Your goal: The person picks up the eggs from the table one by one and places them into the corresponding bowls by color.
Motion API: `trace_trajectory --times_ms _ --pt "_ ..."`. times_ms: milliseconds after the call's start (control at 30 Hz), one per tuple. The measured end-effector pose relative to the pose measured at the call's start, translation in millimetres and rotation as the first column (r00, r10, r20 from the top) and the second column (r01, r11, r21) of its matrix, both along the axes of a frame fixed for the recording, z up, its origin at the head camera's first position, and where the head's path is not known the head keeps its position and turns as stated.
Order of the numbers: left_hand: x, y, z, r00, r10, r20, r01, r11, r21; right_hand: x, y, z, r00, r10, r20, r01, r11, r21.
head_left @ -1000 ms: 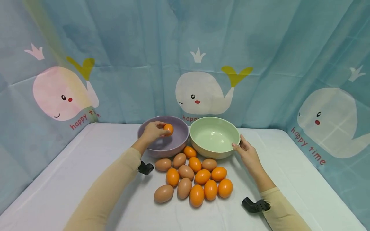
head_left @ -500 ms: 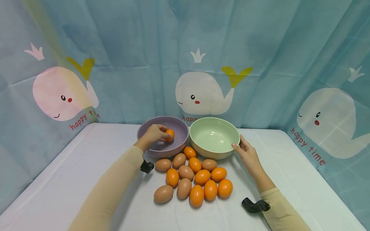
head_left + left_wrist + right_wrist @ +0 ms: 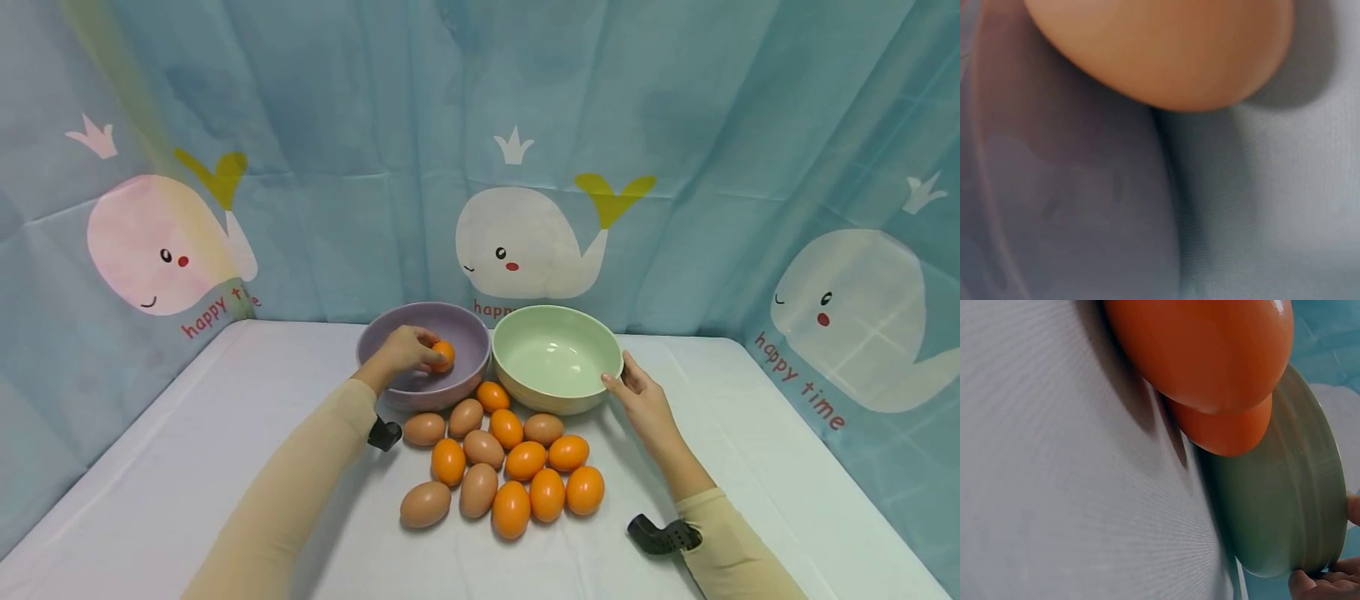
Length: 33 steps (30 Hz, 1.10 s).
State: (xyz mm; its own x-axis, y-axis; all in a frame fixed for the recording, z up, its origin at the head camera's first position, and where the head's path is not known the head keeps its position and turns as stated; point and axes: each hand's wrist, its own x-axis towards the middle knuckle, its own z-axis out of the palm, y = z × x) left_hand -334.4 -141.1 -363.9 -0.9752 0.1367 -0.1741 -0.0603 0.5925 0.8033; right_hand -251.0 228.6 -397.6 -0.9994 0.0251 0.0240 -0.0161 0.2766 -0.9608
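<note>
My left hand [image 3: 407, 350] is down inside the purple bowl [image 3: 386, 389], its fingers and thumb gripping an orange egg [image 3: 445, 357] low in the bowl. On the right, the light green bowl [image 3: 555, 358] has its rim held by my right hand [image 3: 647, 400], thumb on top and fingers along the outer side. In the right wrist view, fingertips [image 3: 1302, 584] show against that bowl's wall. In front of both bowls lies a group of brown eggs [image 3: 425, 504] and orange eggs [image 3: 512, 509].
The two bowls stand side by side at the back of the white-covered table [image 3: 150, 467]. Behind them hangs a blue curtain [image 3: 360, 233] with printed whales. In the left wrist view a brown egg [image 3: 1172, 50] sits close beside the purple bowl's wall.
My left hand has lowered the orange egg deeper into the purple bowl, moving slightly right. My right hand and the eggs on the table stay where they were.
</note>
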Motion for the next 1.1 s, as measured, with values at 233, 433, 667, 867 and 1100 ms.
trace_trajectory --times_ms 233,433,667,867,1100 --pt "-0.4 2.0 -0.5 1.000 -0.022 0.017 0.022 1.000 -0.008 -0.1 1.3 -1.3 1.000 -0.006 0.007 0.006 1.000 0.000" --pt "1.1 0.9 -0.4 0.999 -0.021 0.027 0.022 1.000 -0.006 -0.7 0.9 -2.1 1.000 0.005 0.010 -0.005 1.000 -0.007" --pt "0.8 1.0 -0.6 0.999 -0.030 0.021 0.031 0.999 -0.011 -2.2 1.6 -3.6 1.000 0.000 0.012 0.000 1.000 -0.005" --pt "2.0 0.5 -0.3 1.000 -0.028 0.015 0.028 1.000 -0.010 -3.0 1.5 -3.7 1.000 -0.006 0.010 0.006 1.000 -0.006" --pt "2.9 0.3 0.4 1.000 -0.027 0.010 0.027 0.999 -0.016 -1.7 1.1 -2.2 1.000 -0.005 0.007 0.005 1.000 -0.008"
